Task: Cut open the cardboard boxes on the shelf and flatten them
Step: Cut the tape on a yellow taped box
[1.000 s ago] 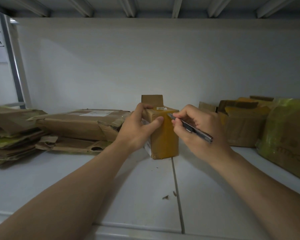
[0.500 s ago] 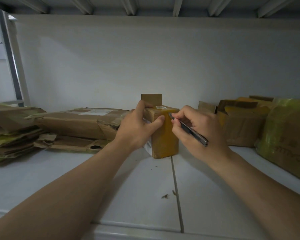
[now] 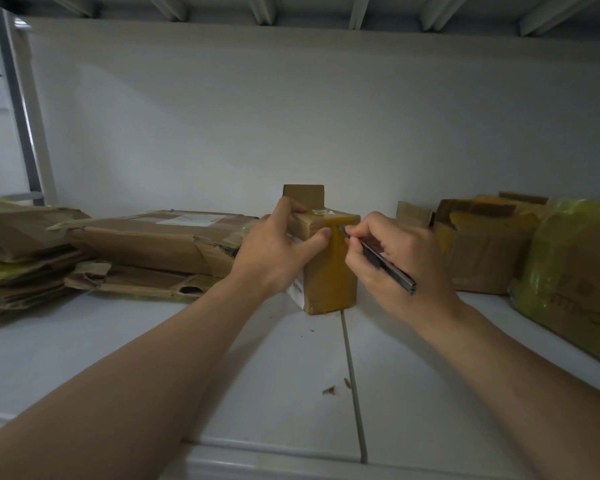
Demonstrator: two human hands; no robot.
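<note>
Since a second ago the rear end of the knife has dipped, so it now slants more steeply, while its tip stays at the upper front edge of the small box. The box and the left hand have barely shifted.

The small box stands upright on the white shelf, near the middle and close to the back wall, right at the seam between two shelf panels. It is wrapped in yellowish tape, and one brown flap sticks up at its rear. A white label shows low on its left side.

The left hand's grip is closed on the top left of the box: fingers curl over the top edge and the thumb presses against the front face. The right hand has its grip closed on the knife, held like a pen, with the tip touching the box just right of the left thumb.

To the left lie a large crushed box and, further out, a pile of flattened cardboard. To the right stands an open box with torn flaps, and beside it a parcel in greenish wrap. Two small cardboard scraps lie on the shelf in front, between the forearms.
</note>
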